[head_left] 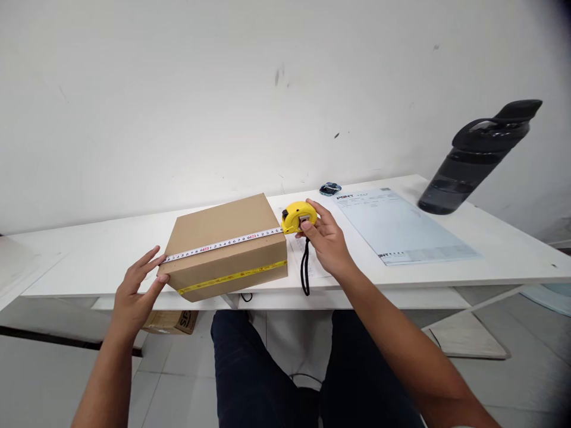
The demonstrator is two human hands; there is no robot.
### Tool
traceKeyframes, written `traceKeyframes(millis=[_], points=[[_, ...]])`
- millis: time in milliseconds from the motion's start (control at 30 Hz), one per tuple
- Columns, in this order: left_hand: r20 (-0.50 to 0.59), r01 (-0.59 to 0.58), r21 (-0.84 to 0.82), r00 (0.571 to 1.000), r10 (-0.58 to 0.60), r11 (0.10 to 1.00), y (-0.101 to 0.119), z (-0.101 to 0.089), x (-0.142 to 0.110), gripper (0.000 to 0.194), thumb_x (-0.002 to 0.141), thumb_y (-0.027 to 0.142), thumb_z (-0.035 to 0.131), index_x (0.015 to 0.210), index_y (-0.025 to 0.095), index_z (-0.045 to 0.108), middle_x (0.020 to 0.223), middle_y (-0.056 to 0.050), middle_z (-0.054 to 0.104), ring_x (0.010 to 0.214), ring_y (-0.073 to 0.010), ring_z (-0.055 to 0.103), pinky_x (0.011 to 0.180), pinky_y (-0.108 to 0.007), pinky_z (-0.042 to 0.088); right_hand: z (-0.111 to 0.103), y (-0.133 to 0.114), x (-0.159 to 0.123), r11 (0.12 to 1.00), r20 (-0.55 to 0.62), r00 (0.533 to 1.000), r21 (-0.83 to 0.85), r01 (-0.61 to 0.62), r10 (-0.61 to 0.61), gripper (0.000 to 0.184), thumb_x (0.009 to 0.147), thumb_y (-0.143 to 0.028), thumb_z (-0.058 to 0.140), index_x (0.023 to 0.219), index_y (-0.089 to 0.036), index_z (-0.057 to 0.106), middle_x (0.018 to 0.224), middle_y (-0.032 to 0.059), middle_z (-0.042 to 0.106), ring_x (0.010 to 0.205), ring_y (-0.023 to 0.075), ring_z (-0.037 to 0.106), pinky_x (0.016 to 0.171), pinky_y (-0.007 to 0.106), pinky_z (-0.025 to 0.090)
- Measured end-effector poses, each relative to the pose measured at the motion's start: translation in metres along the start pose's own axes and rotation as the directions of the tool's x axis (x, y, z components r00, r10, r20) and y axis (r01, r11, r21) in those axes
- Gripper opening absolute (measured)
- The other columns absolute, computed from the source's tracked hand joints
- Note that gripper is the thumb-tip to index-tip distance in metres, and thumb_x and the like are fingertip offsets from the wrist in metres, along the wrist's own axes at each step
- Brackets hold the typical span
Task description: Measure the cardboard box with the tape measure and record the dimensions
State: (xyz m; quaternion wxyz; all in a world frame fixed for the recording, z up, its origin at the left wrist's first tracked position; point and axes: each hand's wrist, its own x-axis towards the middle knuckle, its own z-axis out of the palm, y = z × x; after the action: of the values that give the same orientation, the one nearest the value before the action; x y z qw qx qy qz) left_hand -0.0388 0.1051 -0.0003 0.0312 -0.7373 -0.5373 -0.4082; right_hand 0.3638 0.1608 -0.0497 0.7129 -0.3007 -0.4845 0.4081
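A brown cardboard box (223, 221) with yellow tape (232, 277) along its front side rests on the white table. Across its top, near the front edge, stretches the metal blade (223, 244) of a tape measure, marked in black and red numbers. My right hand (328, 241) grips the yellow tape measure case (300, 217) at the box's right edge, thumb on its front. From the case hangs a black wrist strap (305, 270). At the box's left corner, my left hand (136, 291) pinches the blade's end against the cardboard; the exact hold of the tip is partly hidden.
A pale printed sheet (401, 223) lies on the white table (102, 238) to the right, beside a dark water bottle (473, 163). Near the wall sits a small dark patterned object (330, 189). Another carton (167, 321) is below the tabletop.
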Motion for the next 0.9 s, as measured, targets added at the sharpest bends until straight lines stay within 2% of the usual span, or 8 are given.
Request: traceKeyframes(millis=[167, 400, 567, 633, 700, 800, 900], points=[[-0.06, -0.03, 0.008, 0.998, 0.031, 1.0, 0.004, 0.002, -0.002, 0.031, 0.091, 0.037, 0.066, 0.121, 0.03, 0.067, 0.138, -0.004, 0.063, 0.131, -0.0244, 0.056, 0.117, -0.048, 0.039, 0.001, 0.001, -0.001, 1.0, 0.004, 1.0, 0.013, -0.018, 0.018, 0.055, 0.085, -0.045, 0.073, 0.135, -0.031, 0.055, 0.109, 0.0015, 0.07, 0.095, 0.0182, 0.065, 0.076, 0.033, 0.06], [-0.083, -0.039, 0.018, 0.996, 0.041, 0.999, 0.005, 0.002, -0.004, 0.026, 0.09, 0.04, 0.066, 0.113, 0.027, 0.068, 0.131, -0.006, 0.067, 0.125, -0.0256, 0.061, 0.111, -0.049, 0.046, 0.003, 0.001, -0.003, 0.998, -0.019, 0.998, 0.016, -0.055, 0.056, 0.057, 0.083, -0.049, 0.073, 0.134, -0.029, 0.055, 0.118, 0.0035, 0.069, 0.103, 0.0198, 0.065, 0.082, 0.035, 0.06], [-0.111, -0.024, 0.061, 0.993, 0.03, 0.998, 0.008, 0.004, -0.005, 0.02, 0.091, 0.039, 0.065, 0.105, 0.025, 0.066, 0.125, -0.006, 0.069, 0.122, -0.0264, 0.062, 0.095, -0.044, 0.055, 0.003, -0.001, -0.002, 0.998, -0.006, 0.998, -0.011, -0.055, 0.055, 0.048, 0.084, -0.052, 0.072, 0.124, -0.027, 0.063, 0.116, 0.0036, 0.07, 0.102, 0.02, 0.066, 0.083, 0.035, 0.059], [-0.137, -0.073, 0.142, 0.986, 0.093, 0.987, 0.01, 0.003, -0.006, 0.017, 0.091, 0.036, 0.065, 0.104, 0.025, 0.065, 0.122, -0.006, 0.07, 0.118, -0.0261, 0.064, 0.087, -0.042, 0.057, 0.003, -0.006, -0.004, 0.998, -0.016, 0.999, -0.032, -0.046, 0.046, 0.047, 0.084, -0.053, 0.072, 0.122, -0.027, 0.063, 0.113, 0.0035, 0.071, 0.1, 0.0202, 0.066, 0.083, 0.036, 0.059], [-0.161, -0.199, 0.274, 0.955, 0.249, 0.941, 0.014, 0.0, -0.009, 0.015, 0.089, 0.03, 0.068, 0.103, 0.026, 0.066, 0.117, -0.006, 0.071, 0.115, -0.0262, 0.065, 0.09, -0.044, 0.056, 0.001, -0.012, -0.011, 0.998, -0.032, 0.998, -0.038, -0.046, 0.045, 0.047, 0.083, -0.053, 0.072, 0.121, -0.026, 0.064, 0.112, 0.0041, 0.072, 0.101, 0.0212, 0.067, 0.088, 0.039, 0.058], [-0.122, -0.398, 0.44, 0.862, 0.493, 0.805, 0.033, -0.001, -0.023, 0.022, 0.082, 0.019, 0.075, 0.101, 0.028, 0.067, 0.115, -0.006, 0.073, 0.111, -0.0257, 0.067, 0.103, -0.05, 0.049, -0.008, -0.019, -0.038, 0.998, -0.053, 0.996, -0.025, -0.066, 0.064, 0.049, 0.082, -0.052, 0.074, 0.122, -0.026, 0.064, 0.118, 0.0062, 0.071, 0.109, 0.0242, 0.066, 0.097, 0.043, 0.054], [-0.049, -0.549, 0.385, 0.791, 0.61, 0.742, 0.073, 0.018, -0.051, 0.029, 0.077, 0.012, 0.079, 0.099, 0.026, 0.067, 0.106, -0.004, 0.076, 0.102, -0.0219, 0.07, 0.108, -0.048, 0.047, -0.026, -0.016, -0.086, 0.992, -0.084, 0.989, -0.024, -0.123, 0.121, 0.051, 0.081, -0.05, 0.076, 0.125, -0.027, 0.064, 0.119, 0.0082, 0.071, 0.108, 0.0263, 0.066, 0.094, 0.043, 0.055]])
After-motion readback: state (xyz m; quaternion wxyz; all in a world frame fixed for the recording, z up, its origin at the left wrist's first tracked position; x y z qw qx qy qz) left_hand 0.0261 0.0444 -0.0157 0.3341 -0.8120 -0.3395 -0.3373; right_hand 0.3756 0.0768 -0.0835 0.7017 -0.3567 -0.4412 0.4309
